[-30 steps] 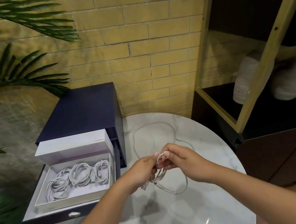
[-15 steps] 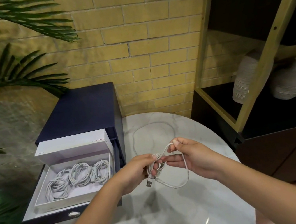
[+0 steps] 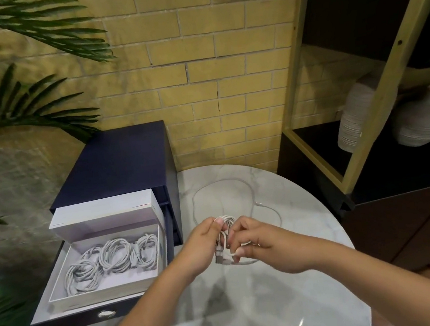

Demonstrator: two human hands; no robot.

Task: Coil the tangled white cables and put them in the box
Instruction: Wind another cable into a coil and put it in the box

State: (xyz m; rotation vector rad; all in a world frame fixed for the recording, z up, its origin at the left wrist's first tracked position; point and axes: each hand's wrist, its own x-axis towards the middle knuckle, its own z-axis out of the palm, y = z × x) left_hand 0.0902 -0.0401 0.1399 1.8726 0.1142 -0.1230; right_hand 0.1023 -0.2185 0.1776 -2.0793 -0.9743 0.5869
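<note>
Drawn tighter: loose loop now wound into small coil. Item: thin white charging cable (image 3: 228, 219), likely light, limp, springy; right of open white cardboard box (image 3: 102, 294), above round marble desk (image 3: 255, 308). Hands: left hand (image 3: 201, 246) pinches coil; right hand (image 3: 262, 241) grips tail. Best held across all turns.

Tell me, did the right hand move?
Yes. The right hand shifted slightly left, toward the navy drawer unit and the left hand; both grip the white cable.
</note>
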